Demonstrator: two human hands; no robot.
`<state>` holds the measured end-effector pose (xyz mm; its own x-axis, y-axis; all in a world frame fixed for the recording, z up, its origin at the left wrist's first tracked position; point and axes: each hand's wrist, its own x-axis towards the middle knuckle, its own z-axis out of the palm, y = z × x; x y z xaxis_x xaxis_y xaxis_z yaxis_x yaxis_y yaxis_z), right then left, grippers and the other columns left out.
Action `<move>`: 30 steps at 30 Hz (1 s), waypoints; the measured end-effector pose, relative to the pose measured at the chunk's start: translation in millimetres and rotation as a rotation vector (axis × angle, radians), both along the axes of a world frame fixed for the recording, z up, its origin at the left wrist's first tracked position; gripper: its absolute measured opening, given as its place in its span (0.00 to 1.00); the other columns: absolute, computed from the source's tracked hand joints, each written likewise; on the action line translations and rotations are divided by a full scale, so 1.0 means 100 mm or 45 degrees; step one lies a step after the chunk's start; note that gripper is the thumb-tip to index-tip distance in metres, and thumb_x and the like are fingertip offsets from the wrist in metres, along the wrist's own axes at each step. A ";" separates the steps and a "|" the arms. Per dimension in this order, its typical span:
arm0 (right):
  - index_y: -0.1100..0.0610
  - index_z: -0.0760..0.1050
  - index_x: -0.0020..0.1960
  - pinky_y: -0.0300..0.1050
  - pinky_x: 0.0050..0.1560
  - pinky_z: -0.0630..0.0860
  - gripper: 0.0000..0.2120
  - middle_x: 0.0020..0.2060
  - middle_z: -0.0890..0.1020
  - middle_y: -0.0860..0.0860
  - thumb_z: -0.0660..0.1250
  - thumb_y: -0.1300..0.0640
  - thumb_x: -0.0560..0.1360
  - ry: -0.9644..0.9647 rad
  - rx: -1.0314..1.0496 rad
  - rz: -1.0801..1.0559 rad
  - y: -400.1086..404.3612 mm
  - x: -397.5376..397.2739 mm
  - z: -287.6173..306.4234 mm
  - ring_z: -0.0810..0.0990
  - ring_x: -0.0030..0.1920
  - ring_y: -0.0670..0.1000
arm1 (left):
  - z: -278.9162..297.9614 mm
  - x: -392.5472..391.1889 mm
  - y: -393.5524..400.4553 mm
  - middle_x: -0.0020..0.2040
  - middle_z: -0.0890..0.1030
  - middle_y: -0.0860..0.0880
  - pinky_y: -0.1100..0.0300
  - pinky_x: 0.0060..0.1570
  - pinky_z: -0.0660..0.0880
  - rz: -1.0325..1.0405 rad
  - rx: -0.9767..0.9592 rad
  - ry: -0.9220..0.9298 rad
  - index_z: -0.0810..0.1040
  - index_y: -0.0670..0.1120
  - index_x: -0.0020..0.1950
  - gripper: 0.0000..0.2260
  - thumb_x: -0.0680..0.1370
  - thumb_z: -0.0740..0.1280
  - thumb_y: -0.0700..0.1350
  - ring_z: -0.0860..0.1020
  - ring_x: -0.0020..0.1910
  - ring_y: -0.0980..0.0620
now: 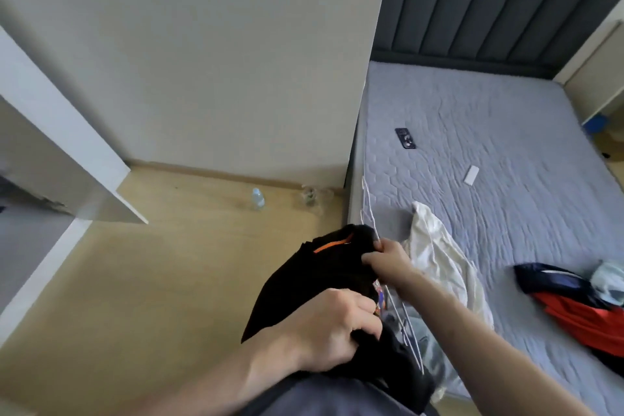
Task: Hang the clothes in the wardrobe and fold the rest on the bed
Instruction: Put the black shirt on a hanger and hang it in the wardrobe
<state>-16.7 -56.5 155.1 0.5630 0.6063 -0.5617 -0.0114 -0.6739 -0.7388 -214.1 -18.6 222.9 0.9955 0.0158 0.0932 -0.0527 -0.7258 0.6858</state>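
- Head view: the left hand (332, 328) grips the lower part of a black garment (304, 284), fingers curled tight into the cloth.
- The right hand (388, 258) pinches the upper edge of the garment, fingers bunched together on the fabric, just beside a white wire hanger (371, 216).
- The garment is held in the air over the wooden floor (169, 263), just beside the near left edge of the bed (506, 145). An orange strip shows near its top.
- The hanger runs along the bed edge, partly behind the right wrist. Whether the right fingers also hold the wire cannot be told.
- A white garment (435, 253) lies crumpled on the mattress, just right of the right hand.
- A red and navy garment (580, 307) lies at the right edge of the bed, with a pale bundle (607, 280) touching it.
- A dark phone (405, 138) and a small white object (471, 175) lie on the mattress, well apart from the clothes.
- A clear bottle (258, 198) stands on the floor near the wall, with a glass object (310, 196) to its right.
- An open white door panel (67, 145) stands at the left.
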 end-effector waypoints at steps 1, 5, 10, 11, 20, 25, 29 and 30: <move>0.56 0.69 0.39 0.43 0.29 0.65 0.10 0.30 0.71 0.52 0.65 0.69 0.69 0.064 0.108 -0.092 -0.02 -0.03 0.05 0.70 0.29 0.50 | -0.01 -0.05 0.03 0.40 0.76 0.49 0.58 0.44 0.67 0.063 0.000 0.053 0.83 0.45 0.45 0.12 0.67 0.67 0.32 0.74 0.43 0.49; 0.52 0.61 0.36 0.38 0.21 0.62 0.17 0.25 0.67 0.46 0.60 0.73 0.67 0.237 0.422 -0.286 -0.08 -0.07 0.35 0.65 0.23 0.45 | -0.05 -0.32 0.33 0.55 0.81 0.58 0.68 0.55 0.72 0.279 -0.095 0.456 0.82 0.57 0.59 0.15 0.74 0.74 0.47 0.77 0.55 0.61; 0.55 0.66 0.38 0.37 0.21 0.61 0.15 0.26 0.66 0.48 0.56 0.75 0.70 0.274 0.617 -0.262 -0.15 -0.22 0.72 0.64 0.23 0.45 | -0.08 -0.47 0.82 0.53 0.83 0.62 0.60 0.60 0.77 0.648 -0.599 0.469 0.83 0.60 0.55 0.16 0.72 0.75 0.64 0.80 0.54 0.63; 0.54 0.65 0.38 0.36 0.20 0.61 0.16 0.26 0.66 0.47 0.56 0.75 0.71 0.304 0.644 -0.267 -0.16 -0.25 0.77 0.64 0.22 0.44 | -0.10 -0.44 0.90 0.52 0.84 0.60 0.54 0.60 0.79 0.852 -0.710 0.403 0.83 0.57 0.54 0.18 0.71 0.73 0.67 0.82 0.52 0.60; 0.59 0.56 0.40 0.41 0.26 0.60 0.14 0.32 0.62 0.53 0.59 0.73 0.66 0.150 0.820 -0.031 -0.26 -0.39 0.97 0.62 0.29 0.50 | -0.40 0.08 0.90 0.52 0.85 0.44 0.48 0.51 0.84 1.060 -1.366 0.651 0.83 0.43 0.59 0.15 0.77 0.72 0.50 0.85 0.50 0.47; 0.51 0.55 0.39 0.43 0.26 0.61 0.19 0.31 0.62 0.50 0.62 0.69 0.63 -0.058 0.741 -0.086 -0.47 -0.22 0.88 0.62 0.29 0.50 | -0.44 0.00 1.06 0.50 0.86 0.46 0.53 0.48 0.84 1.393 -1.106 0.307 0.80 0.44 0.58 0.13 0.78 0.74 0.50 0.86 0.47 0.49; 0.48 0.56 0.36 0.38 0.24 0.60 0.24 0.28 0.62 0.44 0.62 0.75 0.66 -0.178 0.634 -0.093 -0.57 -0.25 0.68 0.60 0.27 0.45 | -0.29 -0.17 1.13 0.44 0.83 0.52 0.62 0.38 0.74 1.437 -0.761 0.104 0.78 0.53 0.51 0.18 0.70 0.78 0.61 0.83 0.44 0.51; 0.47 0.56 0.35 0.36 0.24 0.60 0.26 0.28 0.62 0.43 0.61 0.77 0.66 -0.198 0.618 -0.095 -0.58 -0.26 0.65 0.60 0.27 0.44 | -0.27 -0.19 1.14 0.45 0.83 0.52 0.62 0.38 0.73 1.336 -0.735 0.187 0.77 0.55 0.52 0.22 0.66 0.81 0.62 0.83 0.44 0.52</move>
<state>-42.7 -114.3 220.1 0.6692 0.7314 -0.1315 0.0884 -0.2541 -0.9631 -233.4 95.3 196.2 0.4737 0.8253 -0.3074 0.4846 0.0472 0.8735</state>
